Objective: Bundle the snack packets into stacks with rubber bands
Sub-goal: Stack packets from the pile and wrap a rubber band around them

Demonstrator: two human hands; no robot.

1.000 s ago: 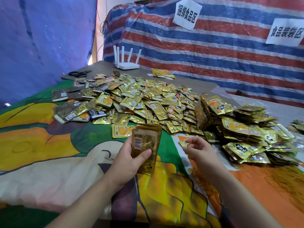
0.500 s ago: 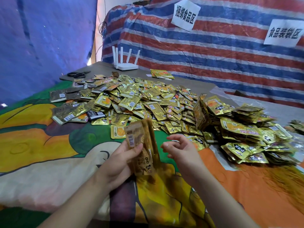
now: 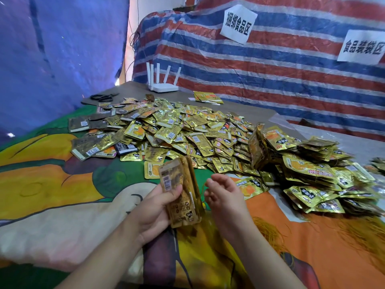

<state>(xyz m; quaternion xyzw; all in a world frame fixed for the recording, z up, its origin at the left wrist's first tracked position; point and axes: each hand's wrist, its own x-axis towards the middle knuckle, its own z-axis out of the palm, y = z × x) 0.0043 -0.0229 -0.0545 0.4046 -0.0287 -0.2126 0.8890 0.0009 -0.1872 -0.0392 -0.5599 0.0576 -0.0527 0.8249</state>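
Just in front of the big loose heap of snack packets (image 3: 187, 130), on its near side, the left hand (image 3: 154, 207) holds a stack of packets (image 3: 183, 190) upright on edge, thumb across the barcode face and fingers curled round the back. The right hand (image 3: 225, 199) sits just beside the stack's right edge, fingers bent and bunched; a thin yellowish strand runs at its fingertips next to the stack, prob. a rubber band (image 3: 203, 198) (too fine to be sure, and I can't tell if it's truly pinched). Right of the heap lie the bundled stacks (image 3: 312, 174), piled near each other. On the heap's near right side, a loose tangle of spare bands (image 3: 268, 228) rests on the printed cloth (image 3: 52, 184). Beyond the heap, at the table's far end, stand a white router (image 3: 163, 84) and scissors (image 3: 104, 97).

Only one view, so the handling is a judgement: foil sachets look light, thin, floppy and slick, so a stack will likely fan or slide apart if squeezed at one end. Best grip approx. mid-length, pinching front and back flat, w/ edges squared first. Band should go round the middle; stretched too hard it may buckle the soft packets.
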